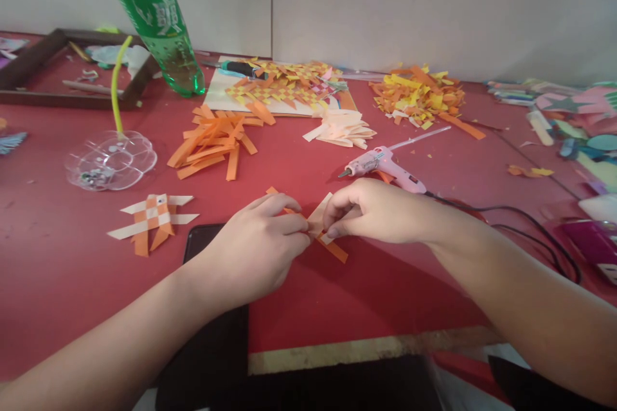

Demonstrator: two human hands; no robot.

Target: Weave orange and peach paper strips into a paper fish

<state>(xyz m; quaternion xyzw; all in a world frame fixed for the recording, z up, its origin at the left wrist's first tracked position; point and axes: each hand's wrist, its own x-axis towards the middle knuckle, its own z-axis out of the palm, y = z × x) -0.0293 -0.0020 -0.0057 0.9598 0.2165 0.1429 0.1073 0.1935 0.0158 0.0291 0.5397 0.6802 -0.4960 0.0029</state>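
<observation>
Both hands meet over the red table near its front edge. My left hand [270, 237] pinches crossed paper strips at their left side. From the right, my right hand [354, 209] grips a cream paper strip [319, 213], its fingertips curled over the crossing. An orange paper strip [333, 248] sticks out below the fingers, and another orange end shows above my left fingers. How the strips join is hidden by the fingertips. To the left lies a woven orange-and-cream paper fish [158, 213] with a small eye on it.
A pink glue gun [380, 164] lies just beyond my right hand, its cord running right. Behind are piles of orange strips [216, 141], cream strips [343, 127] and paper scraps [419, 93]. A green bottle [159, 19], clear flower-shaped tray [130, 170] and black phone-like slab [205, 237] stand leftward.
</observation>
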